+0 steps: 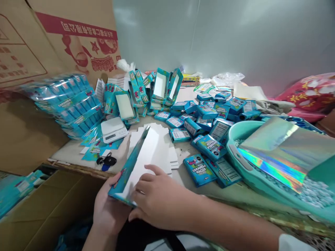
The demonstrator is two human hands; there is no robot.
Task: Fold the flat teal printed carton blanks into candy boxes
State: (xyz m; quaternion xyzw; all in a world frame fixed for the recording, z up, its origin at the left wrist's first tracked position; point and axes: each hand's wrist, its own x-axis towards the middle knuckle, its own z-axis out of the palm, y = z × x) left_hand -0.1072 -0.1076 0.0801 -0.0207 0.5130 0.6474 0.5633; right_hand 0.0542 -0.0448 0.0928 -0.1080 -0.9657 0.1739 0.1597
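A partly folded cardboard display box (143,158), teal outside and white inside, is tilted between my hands at the table's front edge. My left hand (108,209) wraps around its near left corner from below, its fingers partly hidden behind the card. On the near end lies my right hand (158,198), fingers bent over the white inside and thumb at the lower edge. Beyond them, flat white box blanks (164,150) are stacked on the table. Small blue caramel packets (200,169) lie in a loose heap to the right.
Folded display boxes (160,85) are piled at the back. Plastic-wrapped filled boxes (69,104) stand at left beside a white scale (114,129) and black keys (106,160). A teal basin (235,157) holds wrapped sweets and shiny film. An open carton (56,209) sits below left.
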